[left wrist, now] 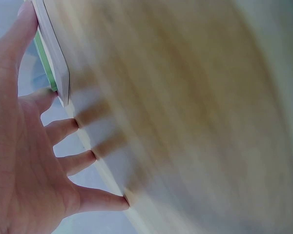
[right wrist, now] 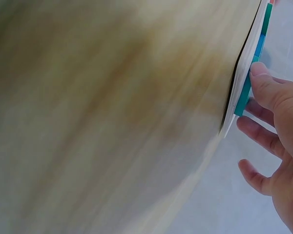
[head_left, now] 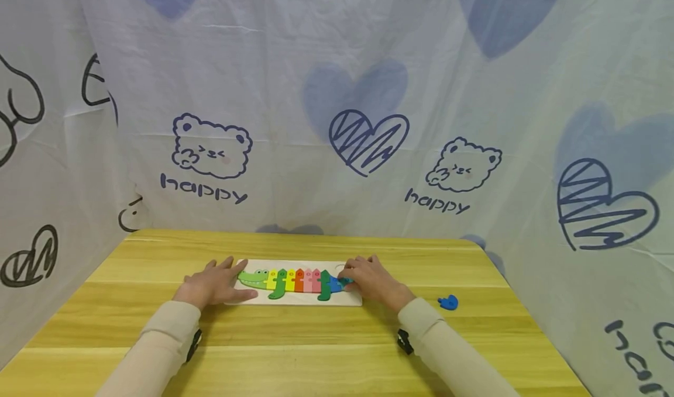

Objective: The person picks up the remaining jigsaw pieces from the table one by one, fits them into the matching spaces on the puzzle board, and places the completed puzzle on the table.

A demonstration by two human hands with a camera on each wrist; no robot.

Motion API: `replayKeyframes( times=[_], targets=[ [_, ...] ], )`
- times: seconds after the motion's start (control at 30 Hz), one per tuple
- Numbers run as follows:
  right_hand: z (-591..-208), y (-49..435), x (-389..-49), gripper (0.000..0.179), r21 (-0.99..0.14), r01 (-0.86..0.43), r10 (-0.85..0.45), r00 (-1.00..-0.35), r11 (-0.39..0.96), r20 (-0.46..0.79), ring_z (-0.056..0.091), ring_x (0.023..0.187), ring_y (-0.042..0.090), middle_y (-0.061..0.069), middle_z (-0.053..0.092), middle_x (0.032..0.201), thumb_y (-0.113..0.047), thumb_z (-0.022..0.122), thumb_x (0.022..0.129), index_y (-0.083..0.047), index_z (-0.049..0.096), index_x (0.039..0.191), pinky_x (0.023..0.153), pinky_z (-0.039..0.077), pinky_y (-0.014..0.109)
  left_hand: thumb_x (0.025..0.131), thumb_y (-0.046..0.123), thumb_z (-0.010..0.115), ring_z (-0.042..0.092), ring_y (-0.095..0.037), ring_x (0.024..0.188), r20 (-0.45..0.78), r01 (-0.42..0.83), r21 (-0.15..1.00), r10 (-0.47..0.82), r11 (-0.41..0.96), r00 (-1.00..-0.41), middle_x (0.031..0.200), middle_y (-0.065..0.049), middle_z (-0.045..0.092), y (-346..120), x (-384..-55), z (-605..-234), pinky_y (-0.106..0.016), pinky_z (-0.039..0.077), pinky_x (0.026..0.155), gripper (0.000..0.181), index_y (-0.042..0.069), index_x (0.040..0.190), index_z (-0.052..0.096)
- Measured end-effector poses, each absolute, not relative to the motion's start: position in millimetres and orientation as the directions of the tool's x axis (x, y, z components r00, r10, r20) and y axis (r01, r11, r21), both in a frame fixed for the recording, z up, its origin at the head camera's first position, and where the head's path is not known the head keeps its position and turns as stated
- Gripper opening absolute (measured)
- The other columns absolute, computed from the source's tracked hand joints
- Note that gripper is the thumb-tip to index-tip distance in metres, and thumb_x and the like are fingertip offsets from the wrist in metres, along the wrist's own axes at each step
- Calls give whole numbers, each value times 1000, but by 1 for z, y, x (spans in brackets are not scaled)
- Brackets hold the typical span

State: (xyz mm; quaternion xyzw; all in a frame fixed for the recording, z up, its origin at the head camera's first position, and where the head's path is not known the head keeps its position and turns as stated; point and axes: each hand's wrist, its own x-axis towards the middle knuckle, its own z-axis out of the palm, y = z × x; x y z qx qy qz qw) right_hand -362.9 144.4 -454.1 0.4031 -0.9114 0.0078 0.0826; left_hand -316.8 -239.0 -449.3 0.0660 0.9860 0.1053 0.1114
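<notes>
A wooden crocodile puzzle board (head_left: 302,300) lies on the table, its green head (head_left: 254,279) at the left and a row of coloured body pieces running rightward. My left hand (head_left: 213,285) spreads straight fingers about the board's left end, thumb along the near side and index finger at the far corner. At the tail end, my right hand (head_left: 371,278) pinches a teal puzzle piece (right wrist: 243,100) between thumb and fingers, beside a blue piece (head_left: 334,284). The right fingers partly cover the teal piece in the head view.
One loose blue puzzle piece (head_left: 449,303) lies on the wooden table (head_left: 295,356), right of the board. Behind the table and along both sides hangs a white cloth (head_left: 284,81) printed with hearts and bears.
</notes>
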Motion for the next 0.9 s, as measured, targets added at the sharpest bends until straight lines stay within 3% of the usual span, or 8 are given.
replayKeyframes(
  times=[0.5,0.9],
  targets=[
    [-457,145,-364,30,34,-727,-722,-675,686,148,63,107,21,0,73,121,-32,72,95,-20,75,122,80,36,32,85,83,55,23,-66,147,-208,109,216,155,970,-966,167,-30,25,-239,-317,-448,-96,23,95,106,15,163,31],
    [-457,142,-361,30,-26,-680,-674,-731,733,110,60,109,23,2,73,125,-28,72,96,-19,74,125,87,42,37,85,84,54,22,-67,147,-214,116,205,160,972,-964,167,-30,25,-239,-318,-448,-96,23,94,107,16,163,31]
  ],
)
